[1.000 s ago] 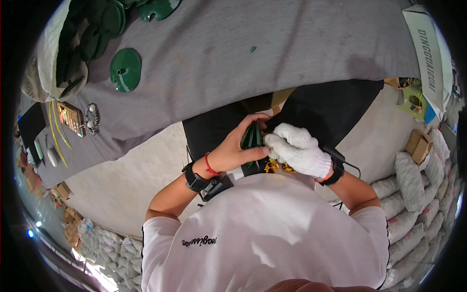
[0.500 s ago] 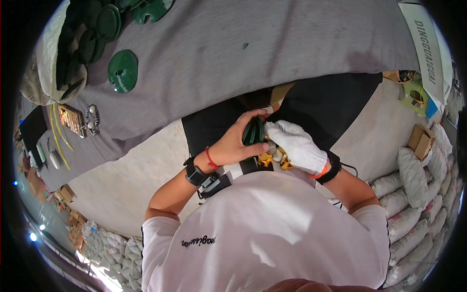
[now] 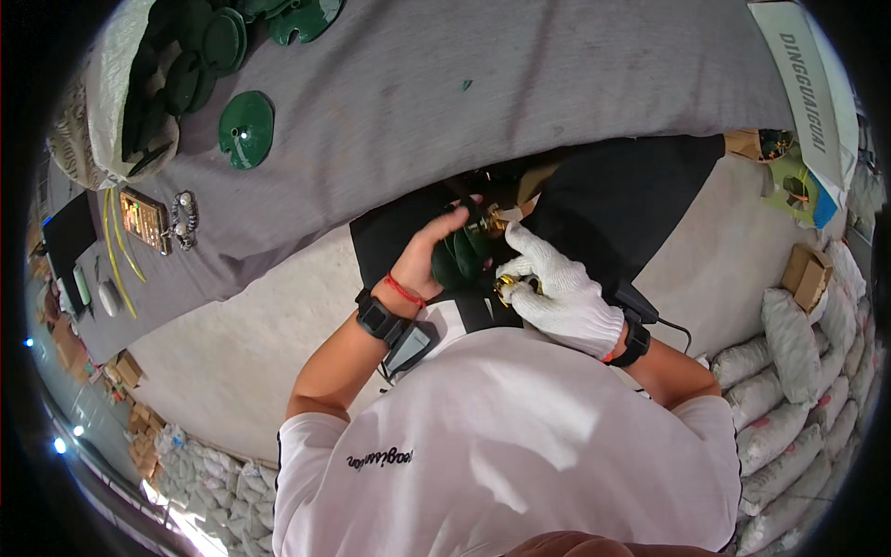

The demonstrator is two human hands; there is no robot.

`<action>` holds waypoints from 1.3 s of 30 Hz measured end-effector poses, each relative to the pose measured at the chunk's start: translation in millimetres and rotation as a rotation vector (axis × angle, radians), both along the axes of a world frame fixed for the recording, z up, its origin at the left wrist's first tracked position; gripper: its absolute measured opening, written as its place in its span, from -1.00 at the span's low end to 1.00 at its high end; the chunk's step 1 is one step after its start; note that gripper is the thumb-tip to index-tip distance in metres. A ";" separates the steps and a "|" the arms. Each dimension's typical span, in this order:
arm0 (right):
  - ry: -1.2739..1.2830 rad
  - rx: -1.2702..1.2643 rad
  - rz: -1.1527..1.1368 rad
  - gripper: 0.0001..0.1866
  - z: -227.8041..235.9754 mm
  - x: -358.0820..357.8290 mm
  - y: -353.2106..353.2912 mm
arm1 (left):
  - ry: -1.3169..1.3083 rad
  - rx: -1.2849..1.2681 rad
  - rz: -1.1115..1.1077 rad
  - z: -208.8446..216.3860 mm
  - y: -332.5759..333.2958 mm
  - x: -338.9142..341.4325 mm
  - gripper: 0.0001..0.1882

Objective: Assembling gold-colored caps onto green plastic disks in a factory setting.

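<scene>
A bare left hand (image 3: pixel 429 249) clasps dark green discs (image 3: pixel 461 257) along its right side as, just right of them, a gloved right hand (image 3: pixel 564 299) pinches a gold-coloured piece (image 3: pixel 504 284), its shape partly hidden.

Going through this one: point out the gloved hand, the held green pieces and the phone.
Gloved right hand (image 3: pixel 561 295): head view, on the back of the hand.
Held green pieces (image 3: pixel 455 262): head view, on their green surface.
Phone (image 3: pixel 145 222): head view, on its screen.

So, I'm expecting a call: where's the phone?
Head view, left side: the phone lies on the grey cloth between the yellow strips and the beaded bracelet.
</scene>
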State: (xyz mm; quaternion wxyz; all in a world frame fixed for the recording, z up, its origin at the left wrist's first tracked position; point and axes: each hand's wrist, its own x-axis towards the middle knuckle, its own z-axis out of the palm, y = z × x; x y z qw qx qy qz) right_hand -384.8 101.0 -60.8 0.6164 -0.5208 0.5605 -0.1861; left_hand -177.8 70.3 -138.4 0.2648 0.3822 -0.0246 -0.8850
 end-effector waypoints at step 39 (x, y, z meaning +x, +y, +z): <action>-0.247 -0.251 0.323 -0.84 -55.0 -9.1 -25.2 | -0.416 -0.660 -0.115 15.6 4.2 -23.2 -0.43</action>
